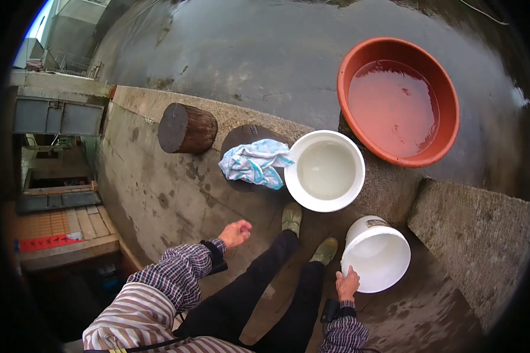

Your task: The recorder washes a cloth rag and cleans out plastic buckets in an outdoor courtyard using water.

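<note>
My right hand (347,283) grips the rim of an empty white bucket (359,235), which is tilted with its mouth toward me. My left hand (235,233) hovers free over the concrete, its fingers loosely curled with nothing in them. Ahead of my feet is a second white bucket (325,206), upright and partly filled with cloudy water. A crumpled white and blue cloth (256,162) lies on a dark round stool or stump (232,138), touching or very close to that bucket.
A large reddish-brown basin (450,112) of water stands at the far right on a stone ledge (388,182). A wooden stump (197,129) sits to the left by the low kerb (153,103). Rough stone blocks (477,229) border the right side. Wet grey ground (247,59) lies beyond.
</note>
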Demonstrator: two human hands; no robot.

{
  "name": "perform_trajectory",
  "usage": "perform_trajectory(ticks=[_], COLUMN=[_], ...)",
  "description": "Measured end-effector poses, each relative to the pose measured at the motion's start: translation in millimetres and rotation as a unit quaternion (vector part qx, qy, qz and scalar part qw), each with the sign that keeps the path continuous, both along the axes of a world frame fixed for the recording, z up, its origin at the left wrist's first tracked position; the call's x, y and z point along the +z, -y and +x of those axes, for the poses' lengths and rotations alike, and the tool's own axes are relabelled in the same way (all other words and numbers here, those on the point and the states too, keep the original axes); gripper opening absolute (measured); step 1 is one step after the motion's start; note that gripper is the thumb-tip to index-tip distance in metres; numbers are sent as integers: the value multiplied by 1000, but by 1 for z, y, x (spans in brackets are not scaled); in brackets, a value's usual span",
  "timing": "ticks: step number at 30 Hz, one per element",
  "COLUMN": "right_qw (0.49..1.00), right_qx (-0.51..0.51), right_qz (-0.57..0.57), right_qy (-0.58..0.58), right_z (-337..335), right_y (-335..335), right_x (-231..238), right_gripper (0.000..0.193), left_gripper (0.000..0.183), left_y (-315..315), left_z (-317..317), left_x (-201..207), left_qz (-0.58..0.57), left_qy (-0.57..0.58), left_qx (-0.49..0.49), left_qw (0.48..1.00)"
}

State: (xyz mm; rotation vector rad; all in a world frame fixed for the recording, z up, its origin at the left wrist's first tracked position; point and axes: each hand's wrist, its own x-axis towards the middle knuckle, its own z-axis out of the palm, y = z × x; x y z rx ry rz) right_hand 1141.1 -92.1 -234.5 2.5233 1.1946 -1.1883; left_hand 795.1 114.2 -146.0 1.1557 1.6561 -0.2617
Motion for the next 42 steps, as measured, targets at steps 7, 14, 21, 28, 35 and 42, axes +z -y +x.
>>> perform_trajectory(ticks=[7, 14, 21, 28, 35, 42], right_qw=[971, 971, 973, 970, 977, 975], right_qx=[-154, -134, -86, -90, -61, -93], right_qz=[144, 67, 40, 51, 34, 20], right_qy=[-110, -187, -210, -221, -202, -200], right_z=[-9, -54, -88, -89, -79, -80], right_y=[-5, -41, -73, -86, -89, -86], right_x=[11, 33, 46, 51, 57, 52], right_gripper=[23, 23, 22, 22, 22, 21], left_gripper=[57, 76, 45, 24, 20, 19], left_y=[-107, -162, -166, -159, -157, -147], left_z=[3, 12, 0, -24, -61, -58], left_x=[-18, -38, -43, -18, 7, 10], left_qz=[302, 239, 296, 338, 318, 300], left_qy=[-180, -301, -260, -166, -121, -15], left_qx=[-165, -266, -237, -189, -52, 73], left_qw=[922, 884, 888, 907, 939, 951])
